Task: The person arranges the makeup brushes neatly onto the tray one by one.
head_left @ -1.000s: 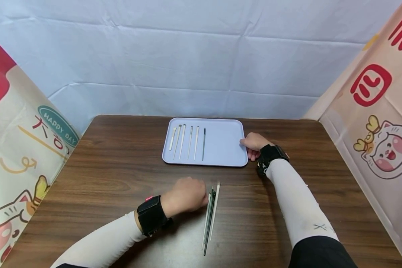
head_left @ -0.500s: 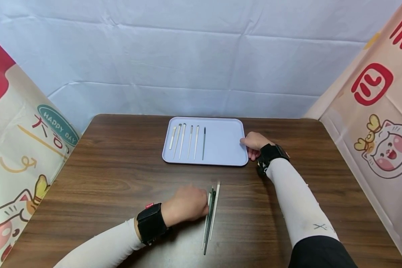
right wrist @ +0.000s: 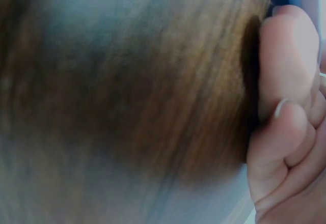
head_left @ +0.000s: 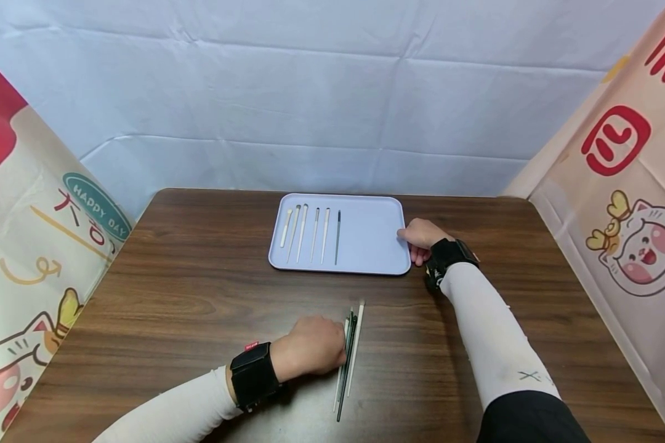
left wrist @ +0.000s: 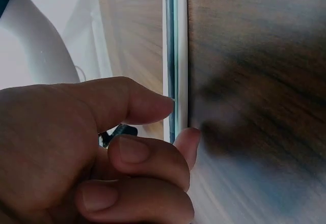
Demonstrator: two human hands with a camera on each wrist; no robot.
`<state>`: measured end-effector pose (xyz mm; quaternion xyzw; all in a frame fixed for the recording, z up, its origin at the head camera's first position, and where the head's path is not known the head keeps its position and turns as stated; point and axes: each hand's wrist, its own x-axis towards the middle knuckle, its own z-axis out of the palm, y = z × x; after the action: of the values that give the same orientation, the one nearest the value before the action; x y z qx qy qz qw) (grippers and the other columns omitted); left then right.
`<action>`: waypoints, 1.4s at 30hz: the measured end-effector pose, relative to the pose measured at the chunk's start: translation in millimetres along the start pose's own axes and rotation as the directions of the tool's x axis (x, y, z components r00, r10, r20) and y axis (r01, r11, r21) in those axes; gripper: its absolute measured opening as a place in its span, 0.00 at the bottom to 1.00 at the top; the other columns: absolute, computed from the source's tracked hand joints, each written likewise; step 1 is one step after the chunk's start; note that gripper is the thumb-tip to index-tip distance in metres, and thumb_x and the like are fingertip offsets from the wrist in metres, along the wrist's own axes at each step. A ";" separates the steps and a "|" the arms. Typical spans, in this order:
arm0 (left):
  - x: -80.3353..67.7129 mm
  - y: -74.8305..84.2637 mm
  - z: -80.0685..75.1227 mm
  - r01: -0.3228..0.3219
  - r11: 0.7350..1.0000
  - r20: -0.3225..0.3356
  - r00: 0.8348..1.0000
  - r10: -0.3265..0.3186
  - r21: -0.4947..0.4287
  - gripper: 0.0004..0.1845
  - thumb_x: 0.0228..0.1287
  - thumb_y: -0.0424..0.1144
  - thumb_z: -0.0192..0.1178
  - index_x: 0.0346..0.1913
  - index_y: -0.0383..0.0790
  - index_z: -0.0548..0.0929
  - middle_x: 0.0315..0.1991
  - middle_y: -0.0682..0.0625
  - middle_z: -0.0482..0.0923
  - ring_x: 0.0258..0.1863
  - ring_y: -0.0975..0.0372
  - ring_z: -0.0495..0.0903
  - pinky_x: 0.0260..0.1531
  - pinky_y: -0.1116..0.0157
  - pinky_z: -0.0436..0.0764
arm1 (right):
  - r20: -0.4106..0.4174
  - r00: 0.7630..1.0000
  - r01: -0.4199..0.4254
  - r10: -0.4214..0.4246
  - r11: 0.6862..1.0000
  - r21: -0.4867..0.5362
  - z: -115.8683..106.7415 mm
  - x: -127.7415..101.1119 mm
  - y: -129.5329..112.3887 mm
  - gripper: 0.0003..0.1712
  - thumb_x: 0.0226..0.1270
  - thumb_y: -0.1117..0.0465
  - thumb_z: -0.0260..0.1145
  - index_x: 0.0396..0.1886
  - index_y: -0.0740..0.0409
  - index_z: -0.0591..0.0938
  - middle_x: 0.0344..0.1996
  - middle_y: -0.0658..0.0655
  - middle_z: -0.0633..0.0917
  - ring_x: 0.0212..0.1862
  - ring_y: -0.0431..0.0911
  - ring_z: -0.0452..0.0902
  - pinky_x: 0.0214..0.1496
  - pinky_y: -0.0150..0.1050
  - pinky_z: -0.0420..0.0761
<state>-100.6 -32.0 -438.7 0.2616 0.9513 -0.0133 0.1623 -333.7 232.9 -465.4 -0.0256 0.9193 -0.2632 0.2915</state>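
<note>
Our left hand (head_left: 310, 352) is curled on the tabletop (head_left: 188, 289), its thumb and fingertips (left wrist: 153, 107) pinching at the bundle of chopsticks (head_left: 348, 357) lying just beside it. Our right hand (head_left: 421, 239) grips the right edge of the lavender tray (head_left: 368, 237), where six chopsticks (head_left: 313, 234) lie in a row.

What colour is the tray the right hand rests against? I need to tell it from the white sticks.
Pale lavender-blue tray, clearest in the head view.
</note>
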 end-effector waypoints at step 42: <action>6.9 -6.6 -6.8 0.080 0.997 0.013 0.997 -0.080 -0.004 0.18 0.66 0.49 0.62 0.23 0.42 0.77 0.23 0.50 0.76 0.24 0.58 0.78 0.23 0.57 0.80 | 0.006 1.000 -0.015 0.015 1.000 0.012 -0.9 -0.4 -0.5 0.29 0.72 0.53 0.46 0.15 0.63 0.80 0.10 0.54 0.80 0.12 0.43 0.78 0.17 0.35 0.76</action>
<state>-111.5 -33.6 -434.8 0.2229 0.9600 -0.0193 0.1685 -333.9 233.0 -464.3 -0.0176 0.9169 -0.2666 0.2966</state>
